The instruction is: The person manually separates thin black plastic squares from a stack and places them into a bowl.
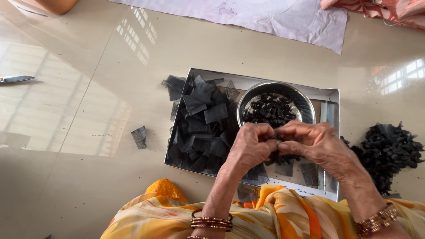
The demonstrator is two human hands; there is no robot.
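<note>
Small black net piece (pixel 277 134) pinched between both hands, just over the near rim of the steel bowl (pixel 305 102) in the shallow tray (pixel 333 95). Left hand (pixel 252 146) and right hand (pixel 312 141) both closed on it — best worked by fingertips, gathers tight. Mostly hidden; long axis and facing can't be told. Cut black squares (pixel 201 124) lie left, finished dark bundles (pixel 389 150) on the floor right.

Tray on the floor before the seated person, hands over it.

In the tray (pixel 261 82), net squares (pixel 201 126) lie left, a bowl (pixel 305 104) of small pieces right. Left hand (pixel 252 144) and right hand (pixel 312 141) meet before the bowl. A heap (pixel 389 150) lies right of the tray, one loose square (pixel 139 136) left, a cloth (pixel 274 15) behind.
</note>
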